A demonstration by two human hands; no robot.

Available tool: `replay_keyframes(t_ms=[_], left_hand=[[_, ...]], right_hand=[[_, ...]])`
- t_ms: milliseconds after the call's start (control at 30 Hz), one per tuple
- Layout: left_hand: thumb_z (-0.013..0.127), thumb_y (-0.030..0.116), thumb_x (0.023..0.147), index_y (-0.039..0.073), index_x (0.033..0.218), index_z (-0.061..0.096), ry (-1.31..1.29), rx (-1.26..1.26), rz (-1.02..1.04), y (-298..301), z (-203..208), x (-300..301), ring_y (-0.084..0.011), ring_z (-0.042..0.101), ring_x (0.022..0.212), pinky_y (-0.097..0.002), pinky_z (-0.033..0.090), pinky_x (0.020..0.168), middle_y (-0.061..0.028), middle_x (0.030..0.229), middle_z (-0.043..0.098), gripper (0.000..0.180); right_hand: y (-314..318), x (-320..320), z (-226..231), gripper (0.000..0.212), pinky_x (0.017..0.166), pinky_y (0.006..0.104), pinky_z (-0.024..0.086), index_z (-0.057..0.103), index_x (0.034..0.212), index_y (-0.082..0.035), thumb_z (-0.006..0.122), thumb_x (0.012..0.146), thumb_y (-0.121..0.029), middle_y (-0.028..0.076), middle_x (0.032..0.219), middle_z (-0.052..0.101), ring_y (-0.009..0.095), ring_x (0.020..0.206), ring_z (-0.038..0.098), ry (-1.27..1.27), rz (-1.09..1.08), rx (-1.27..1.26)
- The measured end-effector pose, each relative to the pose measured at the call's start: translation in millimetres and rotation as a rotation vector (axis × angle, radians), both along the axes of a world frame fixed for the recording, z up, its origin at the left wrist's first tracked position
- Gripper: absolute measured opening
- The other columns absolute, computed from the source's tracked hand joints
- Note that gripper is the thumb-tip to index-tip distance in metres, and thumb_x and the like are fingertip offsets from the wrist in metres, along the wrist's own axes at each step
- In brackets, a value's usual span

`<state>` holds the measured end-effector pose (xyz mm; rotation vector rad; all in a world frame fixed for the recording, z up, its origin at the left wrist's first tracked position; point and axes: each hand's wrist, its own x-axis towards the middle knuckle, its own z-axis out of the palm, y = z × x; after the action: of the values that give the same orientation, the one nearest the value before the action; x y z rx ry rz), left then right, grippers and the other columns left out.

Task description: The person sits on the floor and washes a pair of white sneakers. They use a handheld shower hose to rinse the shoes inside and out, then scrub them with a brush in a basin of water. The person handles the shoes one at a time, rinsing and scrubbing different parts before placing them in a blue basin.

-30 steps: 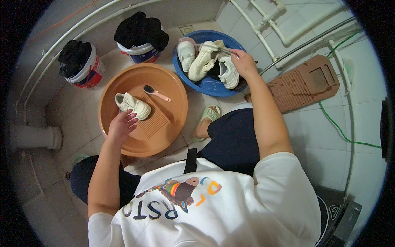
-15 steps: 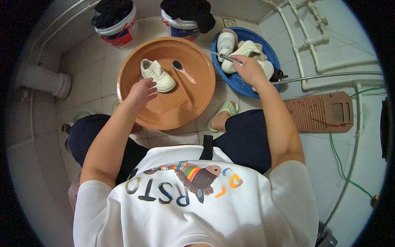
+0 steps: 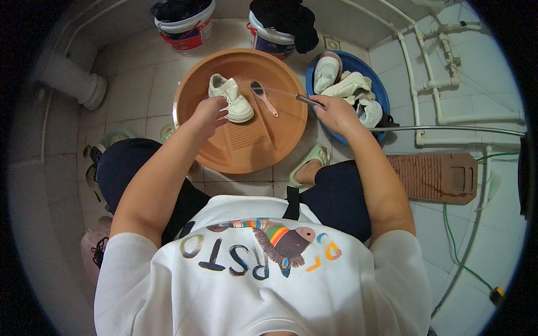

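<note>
A white sneaker (image 3: 232,101) rests in the wide orange basin (image 3: 188,131), on the left part of its ribbed washboard area. Close by its near side is my left hand (image 3: 209,116), fingers stretched out and holding nothing; whether they touch the shoe I cannot tell. My right hand (image 3: 336,115) grips a slim metal spray nozzle (image 3: 308,101) over the basin's right rim. From its tip a thin jet of water runs left toward the sneaker. Between nozzle and shoe lies a scrubbing brush (image 3: 264,99) with dark bristles and a pale pink handle.
Right of the basin, a blue tub (image 3: 384,92) holds several pale shoes (image 3: 348,87). A metal hose (image 3: 448,128) stretches right from my right hand. A brown washboard (image 3: 434,178) lies by my right arm. Two buckets (image 3: 188,29) with dark contents stand behind; white pipes (image 3: 414,84) line the wall.
The nozzle has swung from over the blue tub to the basin's right rim, its jet now reaching toward the sneaker. The whole view has shifted slightly. My left hand stays beside the shoe.
</note>
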<state>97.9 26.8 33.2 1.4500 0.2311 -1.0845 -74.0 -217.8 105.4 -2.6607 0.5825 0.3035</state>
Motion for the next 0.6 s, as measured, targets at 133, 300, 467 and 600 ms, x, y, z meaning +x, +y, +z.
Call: replay_keyframes(t_ms=[133, 300, 467, 600], left_hand=[[0.044, 0.023, 0.087, 0.006, 0.118, 0.043, -0.018, -0.030, 0.046, 5, -12, 7, -0.0185, 0.046, 0.098, -0.0351, 0.038, 0.084, -0.0043, 0.113, 0.048, 0.036], [0.044, 0.022, 0.087, 0.005, 0.116, 0.045, -0.050, 0.060, 0.100, 12, -43, 19, -0.0197, 0.046, 0.095, -0.0362, 0.039, 0.081, -0.0043, 0.108, 0.049, 0.034], [0.045, 0.024, 0.089, 0.004, 0.114, 0.046, -0.037, 0.221, 0.032, 15, -67, 19, -0.0203, 0.045, 0.085, -0.0367, 0.040, 0.074, -0.0064, 0.098, 0.047, 0.033], [0.051, 0.027, 0.086, 0.004, 0.117, 0.046, -0.126, 0.257, -0.140, 6, -98, 18, -0.0206, 0.046, 0.081, -0.0369, 0.041, 0.072, -0.0087, 0.099, 0.047, 0.039]], right_hand=[[25, -4, 23, 0.032, 0.072, 0.0405, 0.047, 0.058, 0.112, -0.016, 0.049, 0.082, -0.024, 0.016, 0.088, 0.063, 0.034, 0.081, 0.059, -0.094, -0.016, -0.066], [51, -7, 25, 0.029, 0.070, 0.0406, 0.047, 0.060, 0.108, -0.015, 0.050, 0.082, -0.023, 0.016, 0.086, 0.063, 0.033, 0.079, 0.060, -0.108, -0.075, 0.043], [57, 2, 9, 0.028, 0.069, 0.0411, 0.047, 0.060, 0.108, -0.016, 0.052, 0.082, -0.023, 0.016, 0.086, 0.063, 0.033, 0.078, 0.059, -0.146, -0.021, 0.066], [50, 9, -11, 0.031, 0.067, 0.0382, 0.046, 0.058, 0.111, -0.013, 0.051, 0.082, -0.018, 0.017, 0.085, 0.062, 0.032, 0.076, 0.059, -0.097, 0.032, 0.038]])
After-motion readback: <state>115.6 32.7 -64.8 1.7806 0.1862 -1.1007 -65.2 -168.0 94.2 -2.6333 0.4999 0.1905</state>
